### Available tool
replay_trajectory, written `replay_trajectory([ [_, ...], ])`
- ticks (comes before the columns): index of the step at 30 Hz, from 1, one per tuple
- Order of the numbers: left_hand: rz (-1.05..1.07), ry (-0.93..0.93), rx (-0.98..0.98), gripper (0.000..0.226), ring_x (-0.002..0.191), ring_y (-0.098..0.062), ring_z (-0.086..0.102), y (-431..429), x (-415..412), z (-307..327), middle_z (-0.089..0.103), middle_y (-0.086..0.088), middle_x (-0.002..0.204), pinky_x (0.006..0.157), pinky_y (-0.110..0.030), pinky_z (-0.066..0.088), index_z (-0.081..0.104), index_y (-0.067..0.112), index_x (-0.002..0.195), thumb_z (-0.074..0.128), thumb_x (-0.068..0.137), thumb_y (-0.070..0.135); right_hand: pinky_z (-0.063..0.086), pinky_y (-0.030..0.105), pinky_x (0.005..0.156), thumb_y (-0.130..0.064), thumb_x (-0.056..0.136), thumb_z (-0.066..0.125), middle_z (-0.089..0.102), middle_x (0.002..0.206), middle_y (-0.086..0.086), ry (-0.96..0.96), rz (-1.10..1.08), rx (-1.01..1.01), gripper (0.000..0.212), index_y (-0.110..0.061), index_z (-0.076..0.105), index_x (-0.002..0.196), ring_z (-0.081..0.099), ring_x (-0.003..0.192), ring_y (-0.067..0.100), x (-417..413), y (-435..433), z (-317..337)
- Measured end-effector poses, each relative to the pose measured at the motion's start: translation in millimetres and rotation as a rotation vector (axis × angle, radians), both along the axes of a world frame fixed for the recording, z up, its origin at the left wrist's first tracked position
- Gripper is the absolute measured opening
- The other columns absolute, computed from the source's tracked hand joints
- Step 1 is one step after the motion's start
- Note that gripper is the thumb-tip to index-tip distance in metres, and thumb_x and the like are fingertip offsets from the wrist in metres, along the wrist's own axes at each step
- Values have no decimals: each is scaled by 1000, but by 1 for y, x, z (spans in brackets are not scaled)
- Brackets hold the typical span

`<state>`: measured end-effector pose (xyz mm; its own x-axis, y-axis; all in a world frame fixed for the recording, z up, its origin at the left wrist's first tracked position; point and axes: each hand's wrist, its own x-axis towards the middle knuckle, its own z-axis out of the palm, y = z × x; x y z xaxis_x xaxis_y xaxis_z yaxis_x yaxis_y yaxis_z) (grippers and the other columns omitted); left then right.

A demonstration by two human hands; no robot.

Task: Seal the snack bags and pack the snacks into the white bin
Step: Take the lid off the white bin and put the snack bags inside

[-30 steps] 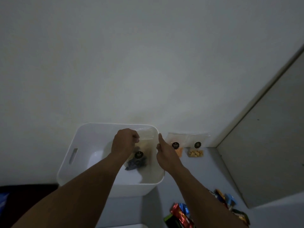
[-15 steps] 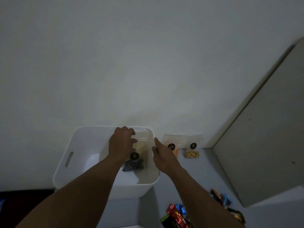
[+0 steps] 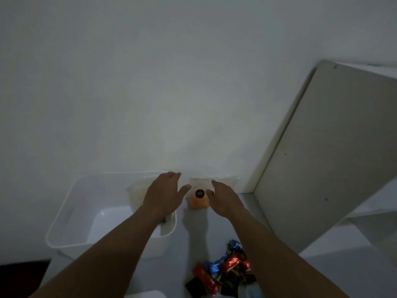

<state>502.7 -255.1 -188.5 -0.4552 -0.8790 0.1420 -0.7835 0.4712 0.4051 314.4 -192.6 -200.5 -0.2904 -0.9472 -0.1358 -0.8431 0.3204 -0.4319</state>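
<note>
Orange snacks in clear snack bag (image 3: pixel 198 201), against wall (image 3: pixel 150 104) on counter (image 3: pixel 193 231), just right of white bin (image 3: pixel 68 211). Left hand (image 3: pixel 163 196) and right hand (image 3: pixel 223 198) spread, empty, flanking bag; contact unclear. Foil-wrapped candies (image 3: pixel 223 274) nearer.

Two bare forearms are seen entering from the lower edge of the frame: the left forearm (image 3: pixel 111 250) at lower left, the right forearm (image 3: pixel 268 244) at lower centre-right. Each is ended by a bare hand, the left hand (image 3: pixel 163 196) and the right hand (image 3: pixel 225 198). Finer detail is dulled by dim light.
</note>
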Motion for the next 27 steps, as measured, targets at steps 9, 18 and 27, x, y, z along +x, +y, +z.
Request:
replay_trajectory([
  [9, 117, 94, 51, 56, 134, -24, 41, 25, -106, -38, 50, -6, 144, 106, -38, 37, 46, 12, 142, 46, 97, 46, 46, 39, 98, -30, 98, 49, 53, 131, 12, -176, -100, -94, 48, -5, 43, 139, 52, 123, 31, -101, -2, -39],
  [18, 620, 401, 280, 59, 122, -36, 52, -9, -159, -128, 55, -18, 133, 102, -42, 43, 46, 4, 139, 64, 89, 30, 49, 34, 95, -34, 90, 67, 57, 134, 14, -423, -445, -174, 61, -11, 44, 141, 57, 119, 30, -164, -46, -111],
  [27, 798, 562, 224, 44, 111, -33, 60, -51, -172, -146, 65, -12, 119, 91, -38, 47, 55, 12, 122, 71, 82, 22, 46, 24, 75, -23, 85, 72, 68, 87, -2, -582, -445, -239, 11, -15, 68, 91, 65, 86, 18, -184, -74, -146],
])
